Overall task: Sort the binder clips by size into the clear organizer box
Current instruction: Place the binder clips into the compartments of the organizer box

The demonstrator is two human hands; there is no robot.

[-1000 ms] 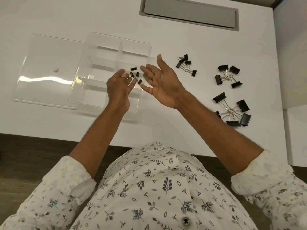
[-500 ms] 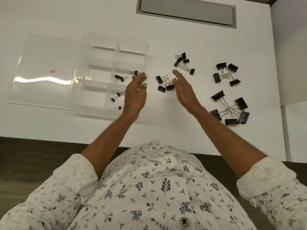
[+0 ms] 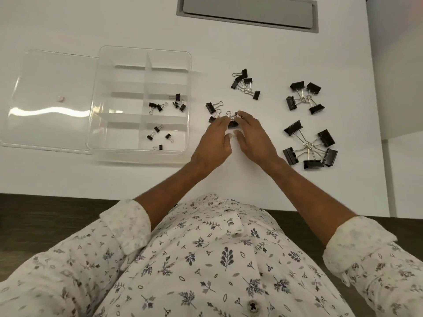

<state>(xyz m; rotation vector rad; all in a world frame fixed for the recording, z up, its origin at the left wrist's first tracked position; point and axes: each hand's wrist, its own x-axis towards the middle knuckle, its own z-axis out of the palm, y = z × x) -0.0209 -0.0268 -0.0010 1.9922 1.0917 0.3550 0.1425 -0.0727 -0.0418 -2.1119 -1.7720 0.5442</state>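
The clear organizer box (image 3: 189, 92) lies open on the white table, left of centre. Its right middle compartment holds several small black binder clips (image 3: 165, 105), and its right near compartment holds several tinier clips (image 3: 159, 136). Just right of the box is a loose cluster of small-medium clips (image 3: 211, 107). My left hand (image 3: 214, 140) and my right hand (image 3: 255, 136) meet at this cluster. Their fingers lie fairly straight on the nearest clip (image 3: 233, 124), with the thumbs held apart from them.
The box's clear lid (image 3: 52, 99) lies flat to its left. Three more clip piles sit to the right: one pile (image 3: 246, 84) at the back, medium clips (image 3: 304, 97) further right, large clips (image 3: 309, 147) nearer. A grey panel (image 3: 247, 12) is set into the far table.
Both hands left the space above the box and moved right and down onto the clip cluster. Small clips that were at my fingers now lie in the box's right middle compartment.
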